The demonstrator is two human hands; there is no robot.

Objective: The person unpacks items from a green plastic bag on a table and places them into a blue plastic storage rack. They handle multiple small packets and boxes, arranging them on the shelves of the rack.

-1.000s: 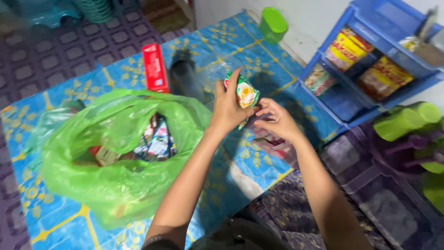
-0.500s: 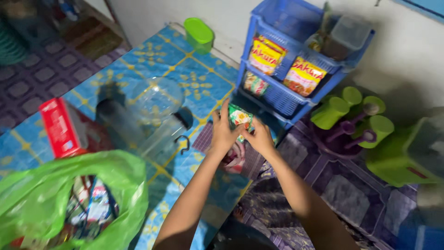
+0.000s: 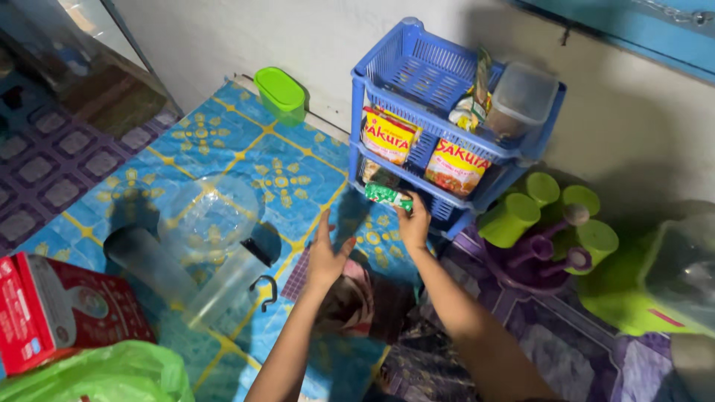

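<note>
My right hand [image 3: 414, 225] is closed on a small green snack packet [image 3: 388, 196] at the bottom shelf of a blue plastic rack [image 3: 417, 71]. The packet sits at the shelf's front edge. My left hand [image 3: 325, 257] hovers open over the blue patterned mat [image 3: 223, 141], fingers apart, holding nothing. Yellow-and-red packets [image 3: 387, 135] stand on the rack's middle shelf. A clear lidded container [image 3: 521, 97] and more packets sit on the top shelf.
A clear plastic jug [image 3: 208, 223] lies on its side on the mat, left of my arms. A red box [image 3: 63, 305] and a green plastic bag [image 3: 97, 376] are at lower left. Green cups on a purple stand [image 3: 551, 216] are right of the rack. A green tub [image 3: 281, 93] sits by the wall.
The view has swung toward the rack. My right hand carried the packet forward to the bottom shelf, and my left hand let go of it and opened.
</note>
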